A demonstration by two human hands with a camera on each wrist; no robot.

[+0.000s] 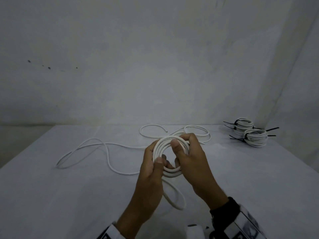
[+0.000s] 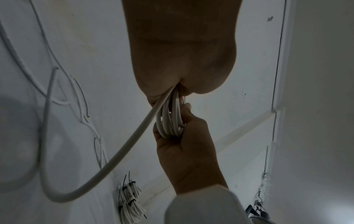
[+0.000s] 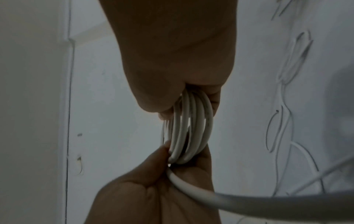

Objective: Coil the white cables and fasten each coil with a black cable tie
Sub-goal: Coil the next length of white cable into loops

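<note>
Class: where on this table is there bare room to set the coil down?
Free: the near-left table, below the loose cable, and the near-right, in front of the tied coils. Crowded: behind both hands, where cable loops lie.

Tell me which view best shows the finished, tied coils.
The head view: the finished coils sit stacked at the table's far right, black cable ties plainly visible. The left wrist view catches them small and dim near its bottom edge. The right wrist view shows only the coil being wound, not the finished ones.
</note>
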